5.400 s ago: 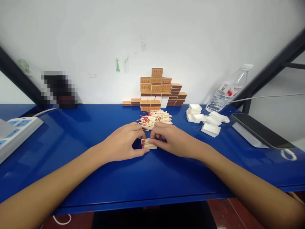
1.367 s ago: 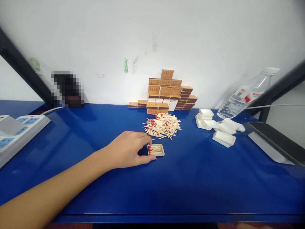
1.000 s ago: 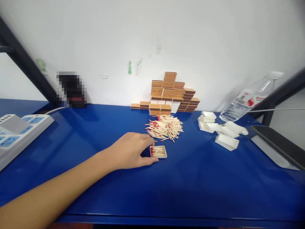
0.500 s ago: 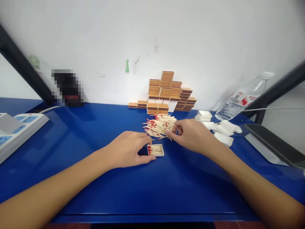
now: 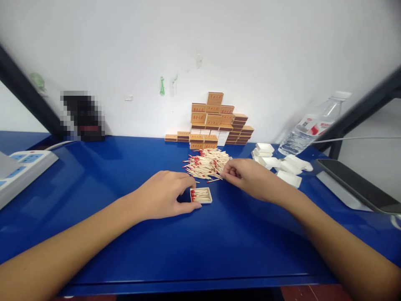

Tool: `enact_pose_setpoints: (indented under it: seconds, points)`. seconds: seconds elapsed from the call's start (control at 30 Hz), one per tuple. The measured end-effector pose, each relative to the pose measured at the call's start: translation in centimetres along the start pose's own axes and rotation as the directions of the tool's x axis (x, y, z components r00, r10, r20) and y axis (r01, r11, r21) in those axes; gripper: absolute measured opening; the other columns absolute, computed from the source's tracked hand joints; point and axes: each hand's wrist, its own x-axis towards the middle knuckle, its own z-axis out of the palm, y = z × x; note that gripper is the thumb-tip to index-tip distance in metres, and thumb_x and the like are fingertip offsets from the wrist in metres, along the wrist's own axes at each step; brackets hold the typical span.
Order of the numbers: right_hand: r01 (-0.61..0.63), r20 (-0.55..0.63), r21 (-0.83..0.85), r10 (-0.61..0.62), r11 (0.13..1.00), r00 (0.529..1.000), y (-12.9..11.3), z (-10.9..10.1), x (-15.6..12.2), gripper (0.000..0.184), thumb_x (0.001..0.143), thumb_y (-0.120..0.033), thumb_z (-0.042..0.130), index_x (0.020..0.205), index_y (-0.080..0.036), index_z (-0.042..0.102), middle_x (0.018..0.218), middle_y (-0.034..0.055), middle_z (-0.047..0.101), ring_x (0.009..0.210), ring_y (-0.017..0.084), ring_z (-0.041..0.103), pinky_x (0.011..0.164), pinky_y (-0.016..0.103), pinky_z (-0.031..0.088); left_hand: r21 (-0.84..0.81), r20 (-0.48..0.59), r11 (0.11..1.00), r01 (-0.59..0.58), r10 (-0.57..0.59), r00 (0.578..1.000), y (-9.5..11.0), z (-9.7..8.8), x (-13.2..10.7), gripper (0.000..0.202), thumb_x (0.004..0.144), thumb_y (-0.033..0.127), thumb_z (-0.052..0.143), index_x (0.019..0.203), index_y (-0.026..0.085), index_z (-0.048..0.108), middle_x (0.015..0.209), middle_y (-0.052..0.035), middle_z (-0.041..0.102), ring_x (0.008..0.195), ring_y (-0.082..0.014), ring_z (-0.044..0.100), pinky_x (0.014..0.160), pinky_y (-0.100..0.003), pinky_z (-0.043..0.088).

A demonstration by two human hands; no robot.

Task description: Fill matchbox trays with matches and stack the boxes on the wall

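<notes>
A small white matchbox tray [image 5: 201,195] partly filled with red-tipped matches lies on the blue table [image 5: 125,175]. My left hand [image 5: 164,194] curls round the tray's left end, thumb and fingers gripping it. Just behind lies a loose pile of matches [image 5: 205,163]. At the pile's right edge my right hand [image 5: 247,177] has its fingers bent and pinched together on the matches; what they hold is hidden.
Stacked brown matchboxes [image 5: 214,121] stand against the white wall. Several empty white trays [image 5: 278,163] lie at the right, with a water bottle [image 5: 310,125] and a dark phone [image 5: 354,184] beyond. A power strip [image 5: 19,171] sits at the left edge.
My right hand, out of view a second ago, has come in from the right and reached the match pile. My left hand has stayed on the tray.
</notes>
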Motion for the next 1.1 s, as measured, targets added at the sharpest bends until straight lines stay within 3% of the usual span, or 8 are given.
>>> enact_pose_setpoints:
  seconds: [0.2,0.3,0.4,0.53,0.7,1.1]
  points:
    - [0.198,-0.085,0.002,-0.198,0.98,0.977,0.6,-1.1,-0.5,0.026,0.105,-0.038,0.053,0.086,-0.021,0.059,0.079,0.0027,0.062,0.067,0.017,0.053,0.062,0.03,0.035,-0.012,-0.01,1.0,0.015,-0.015,1.0,0.0,-0.1,0.2,0.032,0.094,0.05,0.069,0.095,0.018,0.069,0.078,0.0005,0.063,0.063,-0.0142,0.052,0.059,-0.029,0.033]
    - [0.326,-0.109,0.069,-0.318,0.943,0.942,-0.9,-0.8,-1.0,0.022,0.106,-0.034,0.053,0.089,-0.021,0.059,0.082,0.0019,0.062,0.071,0.016,0.053,0.065,0.029,0.037,-0.03,-0.024,0.999,0.034,-0.034,0.999,0.0,0.1,0.2,0.032,0.093,0.05,0.07,0.096,0.018,0.069,0.078,0.0007,0.064,0.063,-0.0142,0.053,0.059,-0.029,0.033]
    - [0.4,-0.06,0.112,-0.395,0.91,0.917,-2.9,0.0,-1.8,0.016,0.106,-0.029,0.056,0.094,-0.021,0.062,0.09,0.0025,0.064,0.077,0.016,0.056,0.069,0.029,0.04,-0.058,-0.032,0.997,0.045,-0.047,0.998,0.1,0.1,0.1,0.033,0.091,0.05,0.071,0.089,0.018,0.066,0.076,0.0015,0.062,0.063,-0.0137,0.052,0.059,-0.029,0.033]
    - [0.402,-0.018,0.108,-0.403,0.909,0.915,-4.1,1.0,-2.2,0.01,0.104,-0.026,0.062,0.097,-0.02,0.065,0.101,0.0043,0.065,0.082,0.016,0.058,0.072,0.029,0.041,-0.067,-0.044,0.997,0.04,-0.043,0.998,0.1,0.2,0.1,0.036,0.092,0.051,0.07,0.08,0.019,0.058,0.075,0.0017,0.061,0.062,-0.0128,0.05,0.058,-0.028,0.032]
    - [0.402,-0.045,0.108,-0.4,0.909,0.916,-3.6,1.4,-2.0,0.006,0.102,-0.022,0.063,0.098,-0.02,0.066,0.099,0.0037,0.065,0.08,0.015,0.057,0.071,0.029,0.041,-0.063,-0.027,0.998,0.031,-0.033,0.999,0.1,0.1,0.2,0.037,0.091,0.05,0.07,0.079,0.019,0.055,0.075,0.0017,0.06,0.062,-0.0128,0.051,0.058,-0.028,0.032]
    - [0.421,-0.01,0.14,-0.424,0.896,0.906,-3.8,0.2,-2.4,0.009,0.1,-0.02,0.063,0.091,-0.02,0.065,0.087,0.0019,0.063,0.077,0.016,0.055,0.069,0.029,0.039,-0.055,-0.034,0.998,0.009,-0.011,0.999,0.1,0.0,0.2,0.033,0.093,0.05,0.069,0.084,0.019,0.062,0.075,0.0018,0.061,0.064,-0.013,0.053,0.059,-0.028,0.033]
